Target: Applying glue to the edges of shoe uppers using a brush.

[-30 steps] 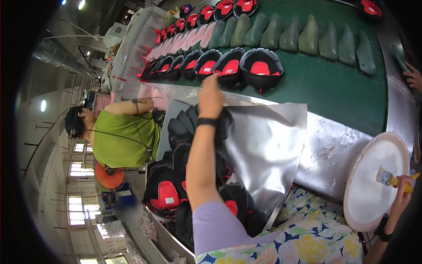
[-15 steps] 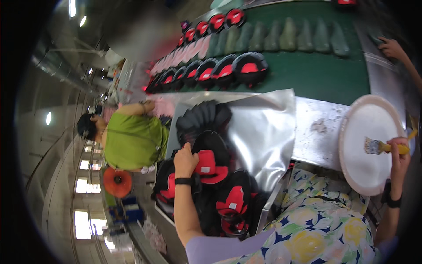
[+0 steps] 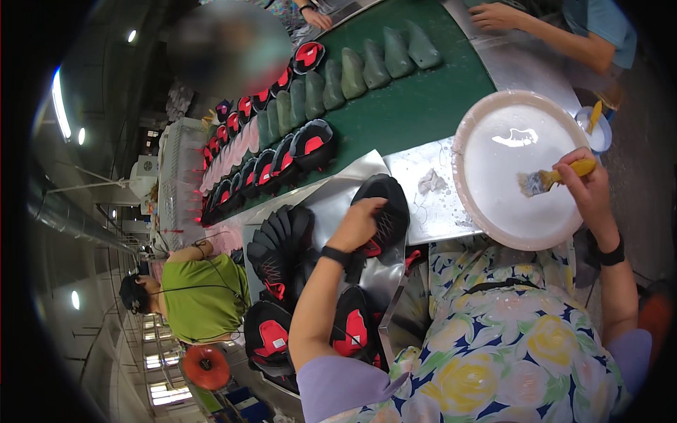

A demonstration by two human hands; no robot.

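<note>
My left hand (image 3: 356, 225) is closed on a black shoe upper (image 3: 389, 199) with red lining, raised over the metal tray (image 3: 331, 194). My right hand (image 3: 585, 187) grips the yellow handle of a paintbrush (image 3: 543, 182). Its bristles are whitish and hang over a round pale basin (image 3: 460, 166) of white liquid. I cannot tell whether they touch the liquid. More black uppers (image 3: 282, 236) stand nested in the tray beside my left forearm. Nearer me lie a black-and-red upper (image 3: 271, 335) and another (image 3: 350, 328).
Beyond the tray runs a green belt (image 3: 402, 106) with rows of uppers, pink pieces (image 3: 229, 155) and green foot-shaped forms (image 3: 352, 74). A co-worker's hand (image 3: 493, 15) rests at the far right. A small bowl (image 3: 599, 134) stands behind the basin. Someone in green (image 3: 208, 292) is at left.
My left hand has moved right from the pile, now with an upper in it. My right hand still holds the paintbrush over the basin. The whole view has shifted.
</note>
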